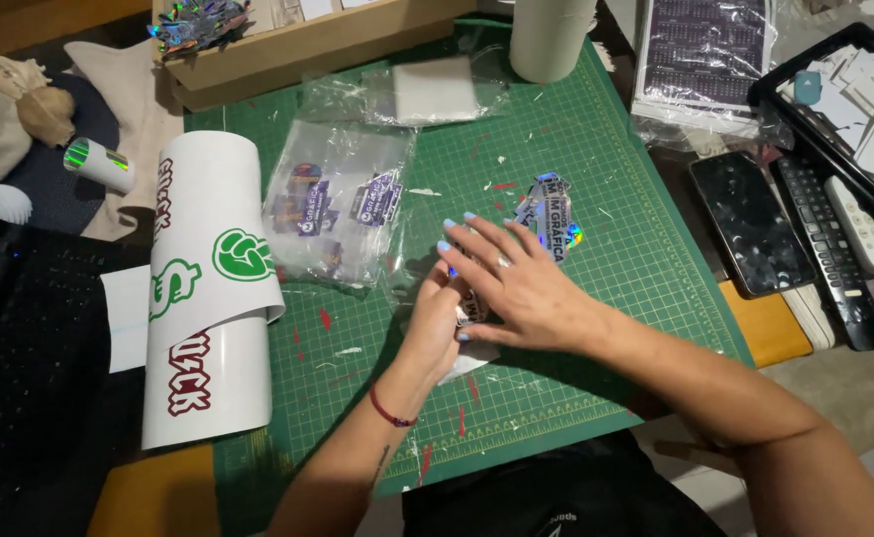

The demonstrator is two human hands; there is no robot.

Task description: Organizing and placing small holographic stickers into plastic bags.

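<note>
- The right hand (pixel 517 283) lies flat, fingers spread, over the left hand (pixel 437 323); together they press a small clear plastic bag (pixel 467 353) near the middle of the green cutting mat (pixel 596 328).
- Whether the left hand's fingers pinch the bag I cannot tell; they are covered.
- Loose holographic stickers (pixel 553 217) lie on the mat just beyond the right hand's fingertips, unpacked.
- A filled sticker bag (pixel 333 204) rests on the mat's far-left part, so some packing looks done.
- A curled white decal sheet (pixel 208 288) overlaps the mat's left edge.
- A phone (pixel 752 224) lies off the mat's right edge.
</note>
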